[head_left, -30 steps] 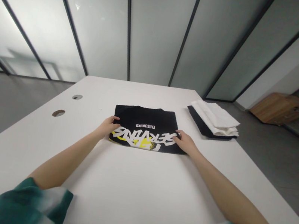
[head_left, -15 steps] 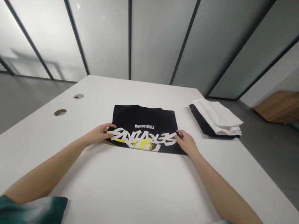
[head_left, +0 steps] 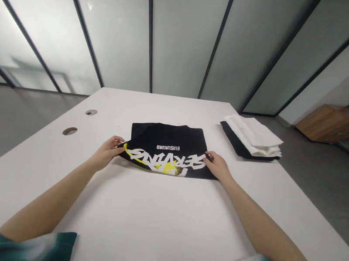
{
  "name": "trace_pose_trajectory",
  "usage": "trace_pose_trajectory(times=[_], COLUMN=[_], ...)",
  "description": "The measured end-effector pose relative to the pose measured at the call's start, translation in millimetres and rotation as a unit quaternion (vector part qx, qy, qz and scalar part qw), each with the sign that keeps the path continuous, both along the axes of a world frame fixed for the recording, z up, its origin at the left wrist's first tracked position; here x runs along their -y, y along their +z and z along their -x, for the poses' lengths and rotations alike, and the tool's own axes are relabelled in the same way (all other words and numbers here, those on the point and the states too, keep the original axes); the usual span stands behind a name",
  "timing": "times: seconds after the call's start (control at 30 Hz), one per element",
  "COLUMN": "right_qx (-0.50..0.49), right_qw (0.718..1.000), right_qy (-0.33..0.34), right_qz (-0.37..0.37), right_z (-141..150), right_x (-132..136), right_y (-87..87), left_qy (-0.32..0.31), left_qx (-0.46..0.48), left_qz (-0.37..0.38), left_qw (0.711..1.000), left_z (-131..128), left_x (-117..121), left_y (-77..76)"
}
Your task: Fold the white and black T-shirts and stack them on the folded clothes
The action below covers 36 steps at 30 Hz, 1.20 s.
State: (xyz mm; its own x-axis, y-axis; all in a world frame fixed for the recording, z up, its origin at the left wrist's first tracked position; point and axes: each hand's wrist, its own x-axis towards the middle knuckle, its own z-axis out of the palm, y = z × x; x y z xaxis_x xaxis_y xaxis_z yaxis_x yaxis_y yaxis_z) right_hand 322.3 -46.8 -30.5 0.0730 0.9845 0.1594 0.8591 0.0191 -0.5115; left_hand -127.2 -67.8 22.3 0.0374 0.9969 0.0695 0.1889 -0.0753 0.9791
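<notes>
A folded black T-shirt [head_left: 168,136] with white lettering and a yellow print lies on the white table in front of me. My left hand [head_left: 108,151] pinches its left near corner, pulling that corner outward and slightly off the surface. At the opposite side my right hand [head_left: 217,165] grips the shirt's right edge between thumb and fingers. The lettering appears upside down from where I stand.
On the right of the white table [head_left: 161,216] sits a stack of folded white cloth [head_left: 253,134] on black cloth [head_left: 234,141]. Two cable holes [head_left: 70,131] show at the left. Frosted glass panels and a wooden cabinet [head_left: 334,125] stand beyond.
My left hand has moved outward to the left, drawing the shirt's left near corner with it and lifting it a little. The right hand stays at its edge.
</notes>
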Motion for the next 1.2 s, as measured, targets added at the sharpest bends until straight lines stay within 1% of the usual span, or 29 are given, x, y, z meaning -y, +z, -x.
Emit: trace_pose_trajectory(times=[0.07, 0.13, 0.23, 0.3, 0.37, 0.47, 0.53, 0.63, 0.7, 0.73, 0.77, 0.87, 0.93, 0.97, 1.03, 1.1, 1.13, 1.2], right_qx=[0.001, 0.000, -0.006, -0.011, -0.014, -0.019, -0.024, -0.029, -0.028, -0.027, -0.027, -0.028, -0.025, -0.023, -0.014, -0.003, 0.004, 0.022], right_qw=[1.000, 1.000, 1.000, 1.000, 1.000, 1.000, 1.000, 1.000, 1.000, 1.000, 1.000, 1.000, 1.000, 1.000, 1.000, 1.000, 1.000, 1.000], right_qy=[-0.001, 0.000, 0.008, 0.009, 0.006, 0.000, -0.002, -0.004, -0.003, -0.003, -0.003, 0.000, 0.008, 0.012, 0.013, 0.007, 0.006, 0.010], right_qz=[-0.004, -0.006, -0.007, -0.006, -0.004, -0.001, 0.002, 0.007, 0.004, 0.002, 0.000, -0.007, -0.010, -0.011, -0.008, -0.001, 0.003, 0.016], right_z=[-0.2, -0.7, -1.4, -1.7, -1.7, -0.9, -0.1, 0.8, 0.9, 0.8, 0.6, 0.1, 0.1, 0.2, 0.9, 2.0, 2.7, 4.3], right_x=[0.0, -0.3, -0.7, -1.0, -1.0, -1.2, -1.5, -2.1, -2.3, -2.3, -2.2, -1.2, -0.4, 0.1, 0.8, 1.2, 1.3, 1.7], right_y=[-0.3, -0.7, -1.2, -1.3, -1.0, 0.1, 1.1, 2.4, 2.5, 2.3, 2.1, 1.2, 1.1, 1.3, 2.3, 4.1, 5.3, 8.2], left_qy=[-0.009, -0.023, -0.049, -0.034, 0.011, 0.061, 0.064, 0.057, 0.056, 0.057, 0.059, 0.053, 0.045, 0.042, 0.053, 0.090, 0.118, 0.170], left_qx=[-0.039, -0.120, -0.242, -0.287, -0.305, -0.288, -0.265, -0.246, -0.263, -0.292, -0.336, -0.481, -0.535, -0.547, -0.555, -0.550, -0.547, -0.547], left_qz=[0.004, 0.026, 0.104, 0.133, 0.130, 0.122, 0.128, 0.129, 0.116, 0.103, 0.087, 0.050, 0.055, 0.063, 0.076, 0.070, 0.055, 0.000], left_qw=[0.999, 0.992, 0.963, 0.948, 0.943, 0.948, 0.954, 0.959, 0.956, 0.949, 0.936, 0.873, 0.842, 0.834, 0.827, 0.828, 0.827, 0.820], left_z=[3.6, 9.2, 18.6, 22.8, 23.6, 18.0, 10.8, -2.0, -10.4, -14.3, -18.0, -26.8, -30.0, -30.6, -30.7, -30.7, -31.6, -36.2], left_x=[1.5, 2.4, 0.8, -2.7, -8.7, -23.4, -38.1, -66.8, -87.8, -97.9, -107.4, -130.3, -140.9, -144.9, -149.9, -150.2, -148.4, -141.1], left_y=[0.0, -0.2, 0.1, 1.2, 2.4, 2.4, 0.7, -2.6, -4.5, -5.3, -5.9, -6.5, -5.1, -3.8, 0.1, 4.4, 6.2, 8.4])
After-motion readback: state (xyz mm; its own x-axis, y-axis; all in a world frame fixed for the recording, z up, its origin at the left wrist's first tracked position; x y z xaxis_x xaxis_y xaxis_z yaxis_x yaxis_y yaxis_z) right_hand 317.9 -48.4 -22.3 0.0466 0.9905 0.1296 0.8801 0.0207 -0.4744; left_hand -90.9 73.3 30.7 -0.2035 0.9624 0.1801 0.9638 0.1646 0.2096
